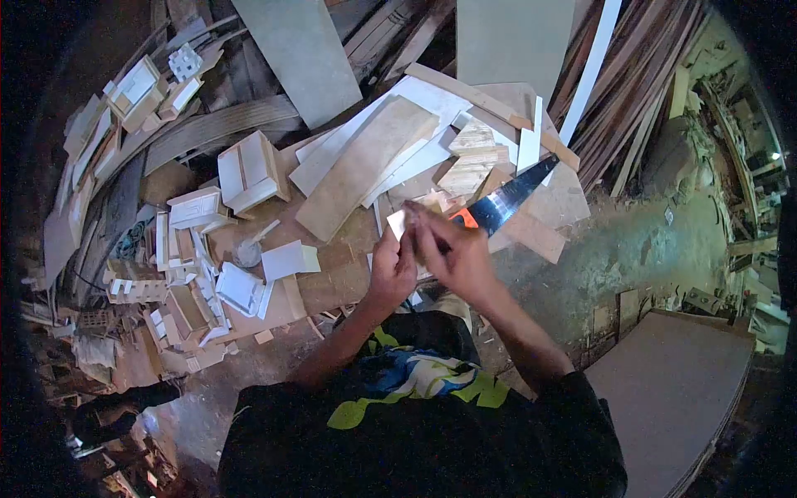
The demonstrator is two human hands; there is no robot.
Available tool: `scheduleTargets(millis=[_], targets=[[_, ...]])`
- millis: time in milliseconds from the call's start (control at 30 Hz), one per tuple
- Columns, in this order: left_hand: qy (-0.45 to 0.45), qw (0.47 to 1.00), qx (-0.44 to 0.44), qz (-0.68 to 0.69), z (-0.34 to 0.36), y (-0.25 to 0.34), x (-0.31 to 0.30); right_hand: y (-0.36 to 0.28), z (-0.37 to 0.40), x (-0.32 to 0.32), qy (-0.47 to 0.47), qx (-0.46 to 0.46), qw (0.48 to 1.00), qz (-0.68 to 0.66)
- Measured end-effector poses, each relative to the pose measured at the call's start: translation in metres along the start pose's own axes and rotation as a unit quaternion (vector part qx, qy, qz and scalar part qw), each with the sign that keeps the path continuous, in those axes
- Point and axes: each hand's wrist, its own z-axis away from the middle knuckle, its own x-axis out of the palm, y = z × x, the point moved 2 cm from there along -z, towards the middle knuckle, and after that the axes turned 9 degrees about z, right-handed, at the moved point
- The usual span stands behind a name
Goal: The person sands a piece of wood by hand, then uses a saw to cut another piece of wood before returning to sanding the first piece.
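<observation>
Both hands meet near the middle of the view, over the edge of the work surface. My left hand is closed with its fingers pinched on a small pale wood piece. Against the same piece, the fingers of my right hand are bent and pressed together. Just beyond my right hand lies a handsaw with an orange part by its handle, its blade pointing up and right. The saw's handle is mostly hidden behind my right hand.
A long board lies across white sheets beyond my hands. Small wooden box-like pieces and a white panel are at the left. Long strips lean at the upper right, and a large flat sheet is at the lower right.
</observation>
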Motion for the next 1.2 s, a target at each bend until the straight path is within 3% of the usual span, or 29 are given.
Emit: scheduleTargets(millis=[67,133,200,267,300,367,400,433,533,567,667,700,800,833,867,933,967,1033,1067,1100,1133,1200], targets=[[-0.014,0.999,-0.038,-0.001,-0.001,0.003,0.001,0.007,-0.007,-0.006,-0.039,0.09,0.994,-0.056],[-0.022,0.997,-0.076,-0.002,-0.004,0.011,0.002,0.007,-0.006,-0.007,-0.01,0.092,0.995,-0.026],[-0.014,1.0,-0.022,0.006,-0.006,0.012,0.004,0.003,-0.001,-0.003,-0.01,0.047,0.999,0.022],[-0.003,0.999,-0.008,0.031,-0.005,0.01,0.005,0.004,-0.004,-0.006,-0.019,0.06,0.997,-0.035],[-0.013,0.995,-0.092,-0.023,-0.004,0.011,0.001,0.006,-0.006,-0.008,-0.006,0.075,0.997,-0.034],[-0.008,0.999,-0.026,-0.026,-0.006,0.012,0.004,0.011,-0.012,-0.013,0.019,0.1,0.994,-0.032],[-0.007,1.0,0.008,-0.029,-0.008,0.011,0.005,0.007,-0.005,-0.003,0.035,0.036,0.998,-0.025],[0.003,0.999,0.049,-0.018,-0.009,0.005,0.005,0.008,-0.001,-0.001,0.01,0.037,0.999,-0.002],[-0.034,0.998,-0.047,0.016,-0.01,0.008,0.002,0.015,-0.013,-0.009,0.007,0.102,0.995,-0.018],[-0.048,0.998,-0.043,-0.024,-0.011,0.017,0.002,0.018,-0.019,-0.013,0.017,0.133,0.99,-0.038],[-0.014,0.998,0.045,-0.029,-0.01,0.001,0.0,0.001,-0.005,0.002,0.025,0.01,0.999,0.026],[-0.014,0.996,0.073,-0.042,-0.013,0.005,0.002,0.005,-0.008,-0.003,0.008,0.034,0.999,-0.014],[-0.048,0.995,-0.02,-0.084,-0.015,0.017,0.001,0.011,-0.019,-0.011,0.003,0.14,0.99,-0.013],[-0.044,0.997,0.021,-0.062,-0.015,0.007,-0.001,0.011,-0.012,0.002,0.026,0.062,0.996,-0.052],[-0.037,0.996,0.042,-0.063,-0.016,0.006,-0.001,0.005,-0.007,0.006,0.035,0.016,0.999,-0.004],[-0.022,0.995,0.08,-0.062,-0.016,0.015,0.003,0.001,-0.015,-0.005,-0.026,0.112,0.991,-0.075],[-0.047,0.995,0.002,-0.093,-0.016,0.014,-0.002,0.003,-0.016,-0.005,-0.009,0.13,0.989,-0.066],[-0.03,0.995,0.068,-0.073,-0.014,0.0,-0.001,0.012,-0.02,-0.001,0.024,0.161,0.985,-0.05],[-0.023,0.992,0.102,-0.064,-0.014,-0.005,-0.001,0.011,-0.012,0.012,0.07,0.068,0.992,-0.084],[-0.021,0.998,0.038,-0.047,-0.014,-0.004,-0.001,0.006,-0.012,0.009,0.048,0.055,0.996,-0.047],[-0.03,0.997,0.033,-0.06,-0.014,0.0,0.0,0.001,-0.011,0.006,0.025,0.044,0.999,-0.01],[-0.045,0.995,0.024,-0.085,-0.017,0.008,0.001,0.016,-0.021,0.001,0.058,0.114,0.99,-0.054]])
